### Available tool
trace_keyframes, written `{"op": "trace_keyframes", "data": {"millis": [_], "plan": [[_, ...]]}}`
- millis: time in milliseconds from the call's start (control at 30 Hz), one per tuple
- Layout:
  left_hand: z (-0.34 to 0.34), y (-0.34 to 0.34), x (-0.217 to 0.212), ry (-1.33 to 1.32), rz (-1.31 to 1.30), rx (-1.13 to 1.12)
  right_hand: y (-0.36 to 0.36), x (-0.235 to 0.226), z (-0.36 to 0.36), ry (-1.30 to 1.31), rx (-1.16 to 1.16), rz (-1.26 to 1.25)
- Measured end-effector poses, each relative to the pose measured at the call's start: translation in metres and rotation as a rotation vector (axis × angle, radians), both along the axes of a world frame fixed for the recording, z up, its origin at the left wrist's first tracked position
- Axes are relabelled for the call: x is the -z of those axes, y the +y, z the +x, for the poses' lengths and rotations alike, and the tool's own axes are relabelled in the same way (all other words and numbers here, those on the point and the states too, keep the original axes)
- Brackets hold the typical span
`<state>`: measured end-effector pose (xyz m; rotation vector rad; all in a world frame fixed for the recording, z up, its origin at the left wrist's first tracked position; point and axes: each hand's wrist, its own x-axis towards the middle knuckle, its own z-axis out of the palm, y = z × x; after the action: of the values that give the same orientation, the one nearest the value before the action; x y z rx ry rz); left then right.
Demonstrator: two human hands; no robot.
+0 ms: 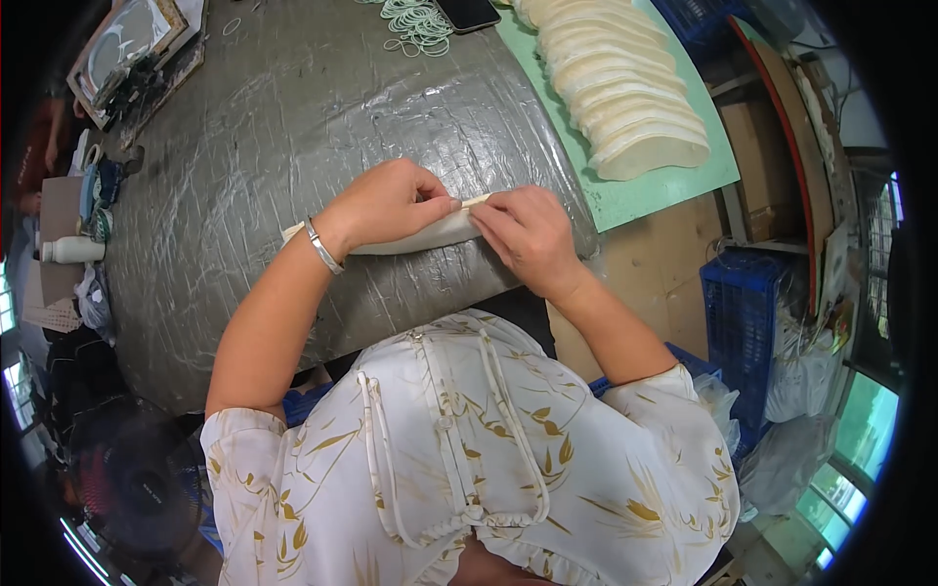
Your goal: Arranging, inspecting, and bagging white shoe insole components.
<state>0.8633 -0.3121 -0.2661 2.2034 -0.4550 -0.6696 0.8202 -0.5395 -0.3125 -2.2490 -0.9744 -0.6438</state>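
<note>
1. Head view showed the desk, a big round top wrapped in crinkled silver film, filling most of the frame w/ the person leaning over its near edge.
2. Green mat lay on the desk's right side, carrying a row of cream fan-shaped pieces, overlapped like tiles. Judged as a stock of like pieces; best left well apart from the work.
3. Cream rolled strip lay flat on the film near the desk's front edge, running left-right, its left end poking past the wrist. That was the work thing.
4. Left hand sat on top of the strip, knuckles up, fingers curled down and pressed on it, silver bangle at the wrist.
5. Right hand met it at the strip's right end; fingers together, pinching the strip's edge, tips touching the left thumb.
6. Judgement: a good roll needed even pressure from both hands, edge kept straight, the strip kept flat on the desk so it wouldn't skew or loosen.
7. Smaller bits: pile of white rubber bands and a dark phone at the far edge; white bottle at far left.
</note>
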Motion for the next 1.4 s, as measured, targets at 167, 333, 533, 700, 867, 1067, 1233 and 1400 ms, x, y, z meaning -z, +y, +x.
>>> {"op": "trace_keyframes", "data": {"millis": [167,333,533,700,867,1067,1233,1400], "plan": [[-0.004,-0.001,0.003,-0.040,-0.012,-0.014,-0.001,-0.005,0.003,0.017,-0.042,-0.055],[-0.005,-0.005,0.000,-0.062,0.064,-0.017,-0.002,-0.007,0.006,-0.026,-0.091,-0.133],[-0.009,-0.007,0.001,-0.079,0.036,-0.089,0.002,-0.007,0.004,0.004,-0.086,-0.163],[-0.013,-0.009,0.006,-0.141,0.066,-0.104,0.005,-0.008,0.003,0.036,-0.154,-0.172],[-0.016,-0.010,0.009,-0.191,0.088,-0.112,0.014,-0.018,-0.002,0.102,-0.062,-0.084],[-0.019,-0.011,0.011,-0.235,0.077,-0.122,0.016,-0.020,0.001,0.157,-0.064,-0.177],[-0.018,-0.010,0.013,-0.255,0.102,-0.131,0.017,-0.021,0.007,0.218,-0.141,-0.197],[-0.017,-0.006,0.015,-0.305,0.097,-0.126,0.010,-0.010,0.012,0.165,-0.223,-0.073]]}}
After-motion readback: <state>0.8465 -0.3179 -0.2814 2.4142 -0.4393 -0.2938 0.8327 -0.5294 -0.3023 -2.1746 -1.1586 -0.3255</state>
